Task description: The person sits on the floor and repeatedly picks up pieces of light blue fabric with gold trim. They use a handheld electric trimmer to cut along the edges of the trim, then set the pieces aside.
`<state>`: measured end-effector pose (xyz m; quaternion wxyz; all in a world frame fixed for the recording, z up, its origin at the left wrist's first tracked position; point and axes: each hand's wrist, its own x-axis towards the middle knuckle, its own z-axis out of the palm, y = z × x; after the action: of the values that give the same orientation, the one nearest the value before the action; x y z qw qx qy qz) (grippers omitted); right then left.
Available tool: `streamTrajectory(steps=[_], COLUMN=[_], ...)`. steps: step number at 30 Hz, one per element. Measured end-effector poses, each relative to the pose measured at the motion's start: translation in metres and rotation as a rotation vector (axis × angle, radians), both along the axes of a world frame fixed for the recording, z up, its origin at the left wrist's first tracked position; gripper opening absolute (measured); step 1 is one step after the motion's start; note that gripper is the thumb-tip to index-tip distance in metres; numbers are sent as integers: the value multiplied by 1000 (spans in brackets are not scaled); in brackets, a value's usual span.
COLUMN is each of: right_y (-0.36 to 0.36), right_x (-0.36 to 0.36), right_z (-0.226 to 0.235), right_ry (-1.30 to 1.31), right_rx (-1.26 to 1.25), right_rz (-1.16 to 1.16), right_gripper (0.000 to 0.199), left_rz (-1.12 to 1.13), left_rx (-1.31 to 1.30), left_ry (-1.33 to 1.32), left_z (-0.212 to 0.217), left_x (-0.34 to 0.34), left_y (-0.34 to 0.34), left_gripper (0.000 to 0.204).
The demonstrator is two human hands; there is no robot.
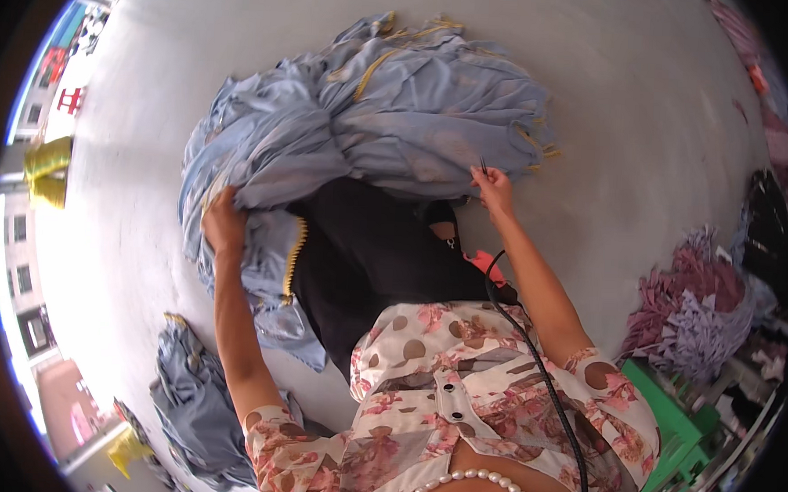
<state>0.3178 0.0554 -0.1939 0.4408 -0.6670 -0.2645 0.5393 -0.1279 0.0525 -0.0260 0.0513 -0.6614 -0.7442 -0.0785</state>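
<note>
left hand [224, 224] grips the near-left edge of the crosswise pale-blue, yellow-edged fabric heap [417, 115]; right hand [495, 193], just beside it, pinches a slim dark tool [483, 167].

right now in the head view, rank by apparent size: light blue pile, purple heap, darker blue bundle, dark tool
1. Light blue pile
2. Purple heap and darker blue bundle: too alike to rank, bundle partly hidden
3. Dark tool, right hand

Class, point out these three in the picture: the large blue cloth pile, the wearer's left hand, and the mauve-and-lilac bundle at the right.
Blue cloth pile [364, 122]: head view, on its central folds.
Left hand [225, 224]: head view, on its back.
Mauve-and-lilac bundle [695, 299]: head view, around its middle.
</note>
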Motion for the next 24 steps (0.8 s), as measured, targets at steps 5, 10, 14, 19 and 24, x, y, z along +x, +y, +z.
streamTrajectory(steps=[5, 10, 14, 19, 24], right_y=[8, 50, 92, 100, 63], right_x=[58, 69, 52, 82, 92], right_z=[-63, -86, -64, -82, 15], right_ry=[-80, -819, -1083, -931, 132], right_rx=[-24, 258, 256, 64, -11], right_rz=[-154, -53, 193, 471, 203], right_gripper=[32, 29, 32, 23, 11], left_rz=[135, 92, 142, 69, -210], left_rx=[12, 70, 56, 11, 226], left_ry=[138, 136, 84, -32, -125], left_z=[-57, -75, -69, -43, 1], left_x=[-37, -21, -8, 12, 83], left_y=[3, 5, -17, -22, -41], left_gripper=[30, 30, 31, 53, 61])
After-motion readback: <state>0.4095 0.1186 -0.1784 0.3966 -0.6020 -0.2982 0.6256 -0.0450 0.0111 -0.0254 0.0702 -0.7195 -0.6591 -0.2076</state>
